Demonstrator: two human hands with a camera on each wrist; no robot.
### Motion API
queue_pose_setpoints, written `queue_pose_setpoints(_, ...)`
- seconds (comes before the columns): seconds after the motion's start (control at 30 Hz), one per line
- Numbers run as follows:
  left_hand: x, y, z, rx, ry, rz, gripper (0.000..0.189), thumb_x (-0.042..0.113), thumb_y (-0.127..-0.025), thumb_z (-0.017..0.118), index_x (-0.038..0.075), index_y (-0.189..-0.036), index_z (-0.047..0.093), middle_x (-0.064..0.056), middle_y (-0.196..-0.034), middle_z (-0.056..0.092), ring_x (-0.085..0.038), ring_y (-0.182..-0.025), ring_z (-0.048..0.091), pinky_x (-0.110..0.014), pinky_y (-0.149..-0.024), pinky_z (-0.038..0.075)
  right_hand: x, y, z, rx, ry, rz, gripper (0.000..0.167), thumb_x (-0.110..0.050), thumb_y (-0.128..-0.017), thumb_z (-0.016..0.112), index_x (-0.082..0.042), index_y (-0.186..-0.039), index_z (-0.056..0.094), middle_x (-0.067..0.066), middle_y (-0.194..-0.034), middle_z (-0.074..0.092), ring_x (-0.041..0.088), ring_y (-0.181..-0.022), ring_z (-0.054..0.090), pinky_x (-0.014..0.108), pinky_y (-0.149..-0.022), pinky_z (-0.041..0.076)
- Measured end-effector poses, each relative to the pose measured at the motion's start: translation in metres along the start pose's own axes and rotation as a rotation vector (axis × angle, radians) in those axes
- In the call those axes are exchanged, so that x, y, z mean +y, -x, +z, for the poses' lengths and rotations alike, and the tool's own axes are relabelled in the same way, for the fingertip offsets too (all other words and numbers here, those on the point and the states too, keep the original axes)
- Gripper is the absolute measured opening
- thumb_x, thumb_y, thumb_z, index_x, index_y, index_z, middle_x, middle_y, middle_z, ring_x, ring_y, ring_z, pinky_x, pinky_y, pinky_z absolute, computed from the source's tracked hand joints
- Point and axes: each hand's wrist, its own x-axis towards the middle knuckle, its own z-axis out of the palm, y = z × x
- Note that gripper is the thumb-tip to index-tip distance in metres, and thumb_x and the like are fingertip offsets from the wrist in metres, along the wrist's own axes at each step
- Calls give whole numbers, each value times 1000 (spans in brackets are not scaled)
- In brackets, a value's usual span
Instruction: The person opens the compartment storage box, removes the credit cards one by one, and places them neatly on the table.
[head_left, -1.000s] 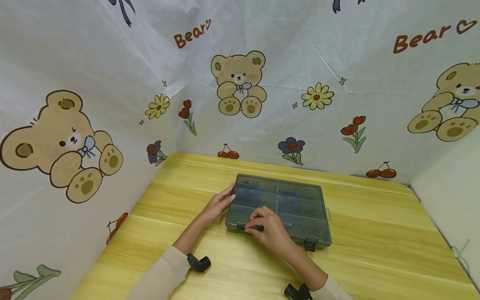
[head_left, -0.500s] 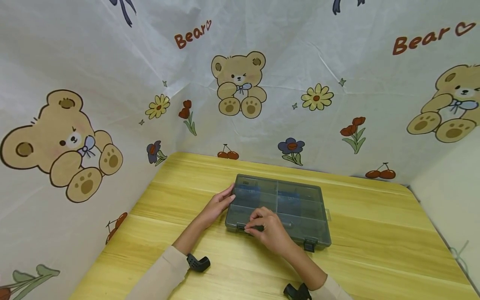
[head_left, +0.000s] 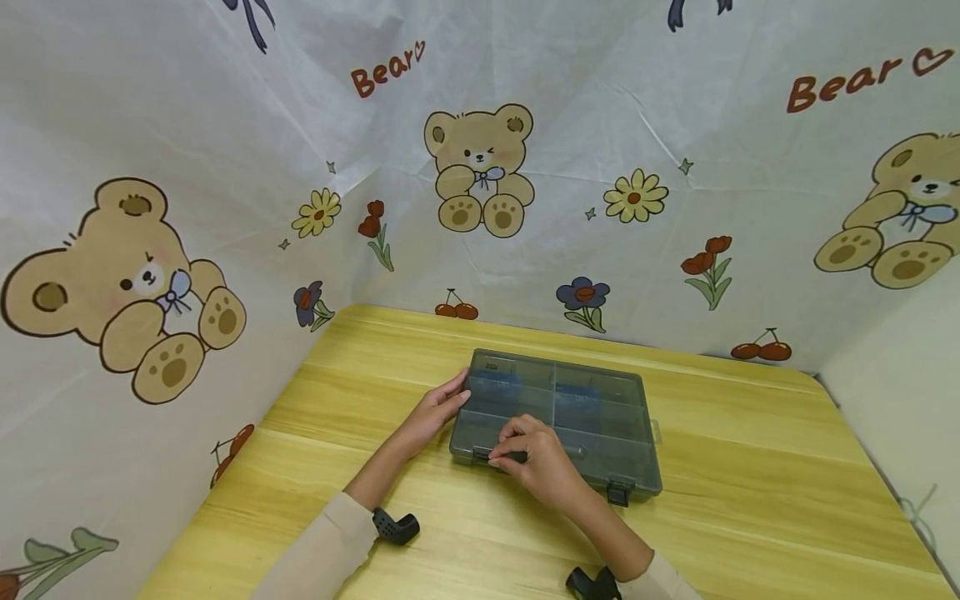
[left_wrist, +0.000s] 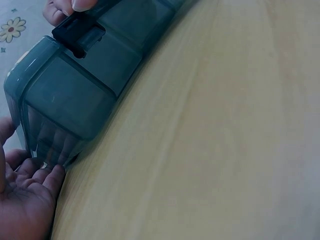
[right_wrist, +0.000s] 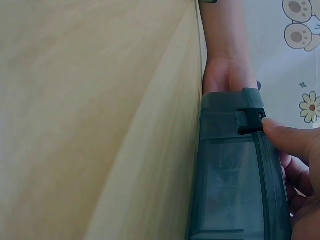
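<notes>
A grey translucent plastic compartment box lies on the table with its lid down; bluish contents show dimly through the rear compartments. My left hand rests against its left side, fingers mostly straight along the wall and thumb near the lid edge. At the front left, my right hand pinches a black latch, thumb on the latch and the other fingers bent over the lid. The second black latch, towards the front right, sticks out from the edge, untouched.
The wooden table extends around the box on all sides. A white cloth printed with bears and flowers hangs behind and to the left. A small clear tab juts from the box's right side. Black devices sit at both wrists.
</notes>
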Motion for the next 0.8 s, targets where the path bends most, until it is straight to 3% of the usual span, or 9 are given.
queue_pose_setpoints(0.57,-3,-1,-2,0,-2,1,62,32,-108,51,16,-162,24,-2,-169,14,-25,-153,18,-48,-121,25,1,-2,-1,-7,-15,-2,8,-9,-80,86,-15,-83,83,-9,-88,65,8,-85,55,33,-75,51)
queue_pose_setpoints(0.8,-1,1,-2,-2,-10,-7,63,36,-108,52,20,-162,24,0,-169,13,-25,-153,19,-49,-122,25,3,0,2,-27,50,-76,10,-10,-74,89,-16,-79,83,-9,-85,62,7,-82,49,30,-73,44)
